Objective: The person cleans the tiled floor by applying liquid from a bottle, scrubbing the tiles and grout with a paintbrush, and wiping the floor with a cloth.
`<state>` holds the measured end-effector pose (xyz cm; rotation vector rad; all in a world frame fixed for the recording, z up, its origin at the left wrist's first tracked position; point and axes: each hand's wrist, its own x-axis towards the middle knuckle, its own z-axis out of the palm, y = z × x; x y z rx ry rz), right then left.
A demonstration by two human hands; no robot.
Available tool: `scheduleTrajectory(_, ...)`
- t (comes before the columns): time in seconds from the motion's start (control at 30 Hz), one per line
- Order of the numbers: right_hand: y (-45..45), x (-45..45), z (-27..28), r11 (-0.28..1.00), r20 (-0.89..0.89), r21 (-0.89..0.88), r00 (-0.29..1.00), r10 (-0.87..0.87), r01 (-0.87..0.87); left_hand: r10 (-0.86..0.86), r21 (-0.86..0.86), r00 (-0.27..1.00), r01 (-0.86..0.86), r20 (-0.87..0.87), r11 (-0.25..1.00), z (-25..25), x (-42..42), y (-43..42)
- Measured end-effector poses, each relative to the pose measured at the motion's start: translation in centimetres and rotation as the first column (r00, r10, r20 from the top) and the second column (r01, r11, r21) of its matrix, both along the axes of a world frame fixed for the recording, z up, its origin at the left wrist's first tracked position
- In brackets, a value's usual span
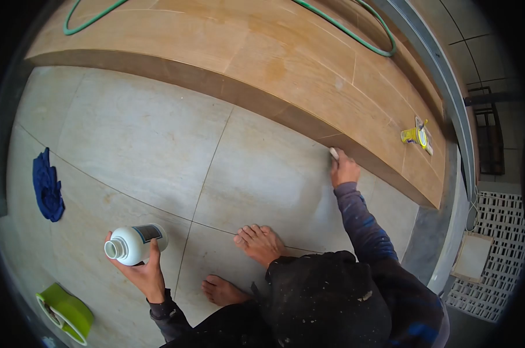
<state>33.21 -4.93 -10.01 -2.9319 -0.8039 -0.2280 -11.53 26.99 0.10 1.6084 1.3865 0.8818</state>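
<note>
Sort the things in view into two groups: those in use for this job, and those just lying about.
In use:
- White open-mouthed bottle, in the left hand
- Small pale item, in the right hand; too little shows to name it

Seemingly lying about:
- Blue cloth
- Lime-green container
- Yellow tub
- Green hose

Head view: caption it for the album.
Left hand gripping an open white plastic bottle, right hand holding a small pale object near a tan step.
</note>
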Motion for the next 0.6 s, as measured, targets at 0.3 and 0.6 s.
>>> scheduleTrajectory(0.3,9.3,-1.2,-0.6,0.741,0.003,0.339,0.789,0.615,-0.579,-0.092,0.101,0.996,0.093,-0.006,0.991,1.8,2.3,0.3)
scheduleTrajectory(0.6,-9.2,-1.1,-1.5,0.943,0.034,0.218,0.964,-0.265,0.252,-0.044,0.128,0.999,0.047,-0.028,0.991,0.4,1.1,0.0)
